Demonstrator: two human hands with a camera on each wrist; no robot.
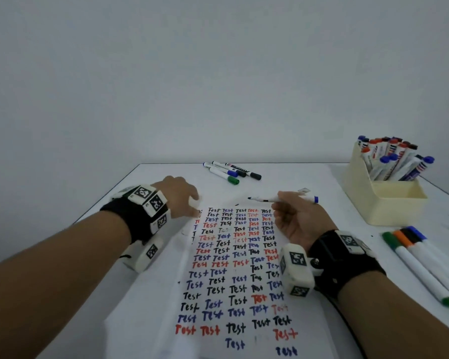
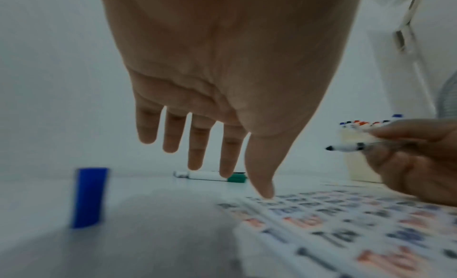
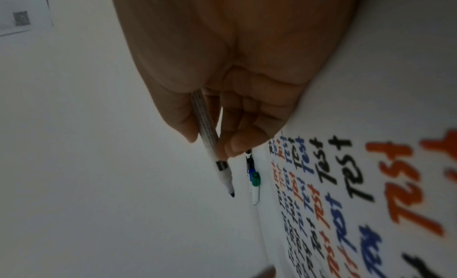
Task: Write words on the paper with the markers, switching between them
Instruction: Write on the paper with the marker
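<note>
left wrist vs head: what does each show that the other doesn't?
Only the left wrist view: a blue cap standing upright on the table, left of the paper, and the left hand's palm side with straight fingers.

Only the head view: the cream box of markers in full, four markers lying at the right edge, and the whole sheet of "Test" rows.

Both: the left hand at the paper's top left corner, the right hand holding an uncapped marker, and the green-capped marker.

White table (image 1: 166,174), cream bin (image 1: 389,203), grey wall (image 1: 192,73) behind.
</note>
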